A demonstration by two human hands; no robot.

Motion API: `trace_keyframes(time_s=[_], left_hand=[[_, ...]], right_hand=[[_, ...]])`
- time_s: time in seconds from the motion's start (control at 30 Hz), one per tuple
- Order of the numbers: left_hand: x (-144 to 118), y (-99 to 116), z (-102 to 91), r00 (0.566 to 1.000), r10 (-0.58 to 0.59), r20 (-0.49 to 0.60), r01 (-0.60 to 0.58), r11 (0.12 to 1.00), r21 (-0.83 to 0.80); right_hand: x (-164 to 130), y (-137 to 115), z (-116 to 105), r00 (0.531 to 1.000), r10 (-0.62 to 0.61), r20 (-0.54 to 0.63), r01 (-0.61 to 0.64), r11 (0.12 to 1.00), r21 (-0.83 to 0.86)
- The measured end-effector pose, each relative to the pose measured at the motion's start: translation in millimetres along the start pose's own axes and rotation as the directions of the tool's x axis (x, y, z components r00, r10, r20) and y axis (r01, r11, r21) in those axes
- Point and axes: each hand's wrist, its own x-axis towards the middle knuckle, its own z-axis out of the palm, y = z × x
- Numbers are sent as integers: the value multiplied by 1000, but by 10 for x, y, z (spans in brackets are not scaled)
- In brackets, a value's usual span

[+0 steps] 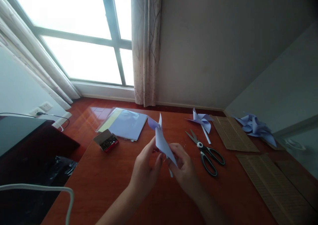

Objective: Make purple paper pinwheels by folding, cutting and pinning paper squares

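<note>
Lavender paper, curled into the blades of a pinwheel (162,140), is held up left of the scissors (200,145), above the wooden tabletop (104,192), with a white stick (171,174) showing beneath it. In the head view, the right hand (186,172), between that pinwheel and the scissors, is clamped on the lower blade, its thumb against the paper. The left hand (145,162), farther left of the scissors, touches the pinwheel's other side; its fingertips are partly hidden, so I cannot tell whether they are pinched together. Just beyond the scissors lies a second pinwheel (200,119) on its stick; a bunched lavender paper piece (254,125) is farther right of them, near corrugated cardboard sheets (236,135). Well left of the scissors are a clear-wrapped paper pack (130,123) and an open little box (106,141) of small dark pieces.
</note>
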Motion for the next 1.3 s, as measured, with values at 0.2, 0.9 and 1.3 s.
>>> trace_keyframes(time_s=[0.2,0.9,1.3], left_hand=[[16,-31,-15,998,65,13,-65,998,17],[59,37,-73,999,35,-28,-34,998,50],[2,35,-108,982,185,46,-185,983,-12]], right_hand=[[42,66,-96,996,92,-11,-93,995,-37],[11,54,-46,930,362,58,-364,897,252],[41,103,-52,942,326,76,-335,912,236]])
